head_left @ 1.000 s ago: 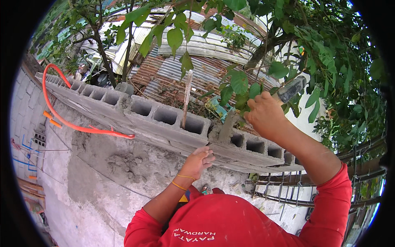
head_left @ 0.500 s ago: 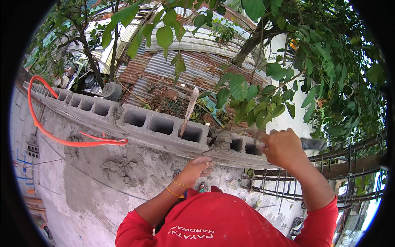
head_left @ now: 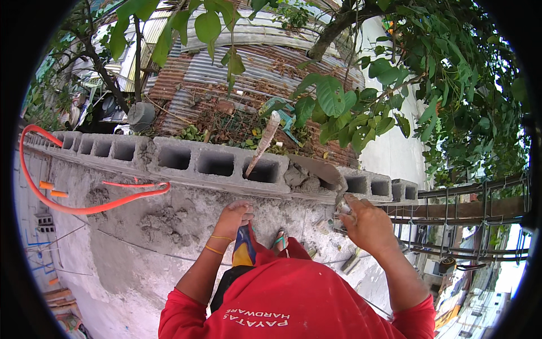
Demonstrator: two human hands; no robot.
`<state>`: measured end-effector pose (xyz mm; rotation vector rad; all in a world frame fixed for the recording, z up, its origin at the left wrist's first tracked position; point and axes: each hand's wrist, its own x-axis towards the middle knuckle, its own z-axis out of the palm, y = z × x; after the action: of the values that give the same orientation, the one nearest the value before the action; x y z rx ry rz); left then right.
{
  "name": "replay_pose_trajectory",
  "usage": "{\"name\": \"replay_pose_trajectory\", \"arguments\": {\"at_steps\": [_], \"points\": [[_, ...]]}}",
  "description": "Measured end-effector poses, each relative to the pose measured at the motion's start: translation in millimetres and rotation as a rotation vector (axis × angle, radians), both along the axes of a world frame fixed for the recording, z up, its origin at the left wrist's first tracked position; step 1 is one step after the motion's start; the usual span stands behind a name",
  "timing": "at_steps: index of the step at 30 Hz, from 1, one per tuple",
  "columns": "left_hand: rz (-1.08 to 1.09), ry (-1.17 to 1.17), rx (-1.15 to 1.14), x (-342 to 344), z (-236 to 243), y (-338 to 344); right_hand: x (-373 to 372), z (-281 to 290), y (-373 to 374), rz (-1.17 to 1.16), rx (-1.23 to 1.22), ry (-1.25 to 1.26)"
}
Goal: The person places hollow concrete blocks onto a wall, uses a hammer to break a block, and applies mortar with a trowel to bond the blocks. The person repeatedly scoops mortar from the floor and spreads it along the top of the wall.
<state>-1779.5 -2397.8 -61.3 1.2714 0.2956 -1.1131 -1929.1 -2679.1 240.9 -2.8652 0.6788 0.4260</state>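
My right hand (head_left: 367, 223) grips a trowel (head_left: 320, 169) by its handle. The blade lies across the top of the hollow-block wall (head_left: 226, 181), beside a lump of wet grey mortar (head_left: 305, 182) in the gap between two blocks. My left hand (head_left: 234, 219) hovers close to the wall's near face, fingers loosely curled in and nothing visible in them. A rough, pale-crusted rod (head_left: 263, 144) stands tilted in one hollow of the block left of the mortar.
An orange hose (head_left: 90, 209) loops over the wall at the left. Beyond the wall are rusty corrugated sheets (head_left: 226, 85) and a grey bucket-like container (head_left: 141, 116). Leafy branches (head_left: 333, 96) hang overhead. Tied steel bars (head_left: 468, 212) run off at the right. My sandalled foot (head_left: 280, 240) shows below.
My right hand has come down and nearer, and the trowel blade has swung to lie over the mortar gap. The left hand has moved leftward, its fingers more curled. The whole view has shifted.
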Motion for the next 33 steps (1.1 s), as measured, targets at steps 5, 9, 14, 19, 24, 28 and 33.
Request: {"name": "replay_pose_trajectory", "arguments": {"at_steps": [5, 9, 14, 19, 24, 28, 33], "points": [[0.064, -0.079, 0.11, -1.5, -24.6, 36.1, -23.2, 22.8, -1.7, -0.086, 0.122, -0.05], [0.059, -0.145, 0.245, -8.0, -48.9, 58.6, -42.5, 10.2, -8.4, -0.041, 0.163, 0.096], [0.159, -0.21, 0.288, -38.8, -64.5, 92.9, -83.5, 10.1, -22.9, -0.274, 0.02, 0.024], [0.099, -0.25, 0.401, -89.5, -54.3, 120.2, -114.1, -6.7, -32.1, -0.137, 0.182, -0.124], [-0.049, -0.469, 0.498, -153.8, -52.1, 158.0, -175.0, -46.9, -68.1, -0.231, 0.532, -0.136], [-0.039, -0.335, 0.633, -214.5, -64.4, 203.4, -239.6, -104.5, -119.8, -0.35, 0.652, 0.258], [-0.052, -0.255, 0.648, -268.7, -84.3, 261.5, -256.3, -193.1, -223.2, -0.321, 0.093, 0.575]]}}
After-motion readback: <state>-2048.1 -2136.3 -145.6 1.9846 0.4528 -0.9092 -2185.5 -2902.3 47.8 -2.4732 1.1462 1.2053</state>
